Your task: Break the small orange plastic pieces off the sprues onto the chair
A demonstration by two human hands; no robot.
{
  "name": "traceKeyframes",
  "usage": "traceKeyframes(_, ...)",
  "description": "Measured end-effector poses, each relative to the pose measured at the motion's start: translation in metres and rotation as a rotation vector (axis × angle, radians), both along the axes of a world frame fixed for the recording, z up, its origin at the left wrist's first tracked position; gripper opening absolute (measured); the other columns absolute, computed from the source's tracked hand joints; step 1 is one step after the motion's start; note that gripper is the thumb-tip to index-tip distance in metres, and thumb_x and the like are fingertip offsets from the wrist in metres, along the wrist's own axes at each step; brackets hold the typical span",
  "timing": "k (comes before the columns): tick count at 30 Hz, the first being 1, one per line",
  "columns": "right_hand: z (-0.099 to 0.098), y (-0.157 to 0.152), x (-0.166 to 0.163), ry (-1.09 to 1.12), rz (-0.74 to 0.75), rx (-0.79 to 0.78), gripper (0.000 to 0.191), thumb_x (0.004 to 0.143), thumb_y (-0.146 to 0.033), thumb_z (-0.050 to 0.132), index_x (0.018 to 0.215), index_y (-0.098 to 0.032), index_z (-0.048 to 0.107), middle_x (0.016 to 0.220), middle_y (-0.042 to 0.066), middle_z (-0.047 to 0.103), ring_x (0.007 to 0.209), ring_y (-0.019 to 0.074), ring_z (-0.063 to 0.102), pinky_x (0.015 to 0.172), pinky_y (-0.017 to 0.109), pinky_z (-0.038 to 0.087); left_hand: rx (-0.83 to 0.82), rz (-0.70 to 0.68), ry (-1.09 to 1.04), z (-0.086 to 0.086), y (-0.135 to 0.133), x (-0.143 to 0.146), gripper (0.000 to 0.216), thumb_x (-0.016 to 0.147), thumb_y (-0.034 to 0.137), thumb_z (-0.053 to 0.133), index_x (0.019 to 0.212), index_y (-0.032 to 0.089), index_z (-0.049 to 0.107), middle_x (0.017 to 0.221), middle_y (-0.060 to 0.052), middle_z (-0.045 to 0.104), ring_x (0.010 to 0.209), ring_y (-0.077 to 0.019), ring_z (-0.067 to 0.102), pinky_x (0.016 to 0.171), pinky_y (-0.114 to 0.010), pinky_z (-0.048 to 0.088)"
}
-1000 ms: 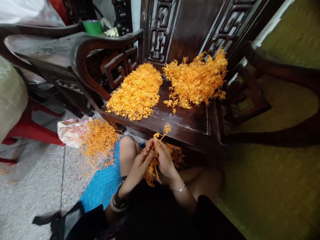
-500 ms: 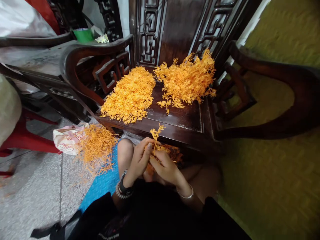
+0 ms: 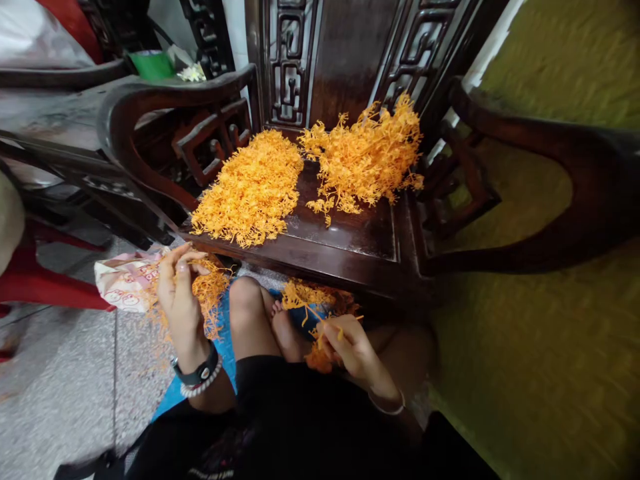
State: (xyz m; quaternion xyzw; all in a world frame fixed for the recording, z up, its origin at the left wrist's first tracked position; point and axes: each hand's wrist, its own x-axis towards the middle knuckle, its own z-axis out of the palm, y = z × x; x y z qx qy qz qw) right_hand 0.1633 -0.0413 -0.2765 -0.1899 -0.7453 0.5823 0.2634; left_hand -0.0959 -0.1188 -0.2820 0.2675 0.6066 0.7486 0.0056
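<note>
My left hand (image 3: 181,297) is out to the left over a heap of thin orange stems (image 3: 207,297) on the floor, fingers pinched on something I cannot make out. My right hand (image 3: 347,347) stays in my lap, closed on a branched orange plastic sprig (image 3: 305,300). On the dark wooden chair seat (image 3: 350,233) lie two orange piles: a flat pile of small pieces (image 3: 253,190) on the left and a pile of branched sprigs (image 3: 365,157) on the right.
A printed plastic bag (image 3: 123,283) lies on the grey floor beside the stems. I sit on a blue mat (image 3: 223,347). A red plastic stool (image 3: 35,283) stands at the left. Carved chair arms (image 3: 150,113) flank the seat; a green cup (image 3: 153,65) sits behind.
My left hand left the sprig and swung out left to the stem heap on the floor. My right hand lowered with the sprig. The view shifted slightly right.
</note>
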Motion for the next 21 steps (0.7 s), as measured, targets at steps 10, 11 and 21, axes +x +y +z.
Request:
traceKeyframes(10, 0.001, -0.001, -0.024, -0.015, 0.006, 0.175, 0.031, 0.098, -0.035, 0.039, 0.08, -0.018, 0.058, 0.065, 0.001, 0.06, 0.055, 0.0109, 0.054, 0.056, 0.023, 0.039, -0.078, -0.751, -0.113, -0.005, 0.019, 0.092, 0.07, 0.08, 0.077, 0.04, 0.11, 0.019, 0.067, 0.086, -0.008, 0.061, 0.074, -0.0214, 0.056, 0.071, -0.033, 0.047)
traceKeyframes(11, 0.0, -0.002, -0.024, -0.028, -0.009, 0.236, 0.028, 0.097, -0.032, 0.041, 0.079, -0.018, 0.058, 0.064, 0.001, 0.06, 0.054, 0.0108, 0.054, 0.056, 0.023, 0.039, -0.094, -0.764, -0.074, -0.004, 0.021, 0.094, 0.067, 0.081, 0.075, 0.043, 0.109, 0.019, 0.066, 0.083, -0.007, 0.061, 0.075, -0.0212, 0.056, 0.071, -0.032, 0.046)
traceKeyframes(21, -0.002, -0.007, -0.017, -0.027, -0.111, 0.377, 0.028, 0.093, -0.02, 0.043, 0.066, -0.018, 0.049, 0.053, -0.004, 0.045, 0.046, 0.0081, 0.042, 0.051, 0.023, 0.031, -0.275, -0.35, 0.372, -0.014, 0.024, 0.096, 0.042, 0.099, 0.037, 0.037, 0.061, 0.018, 0.038, 0.054, 0.002, 0.039, 0.049, -0.0107, 0.035, 0.049, -0.025, 0.029)
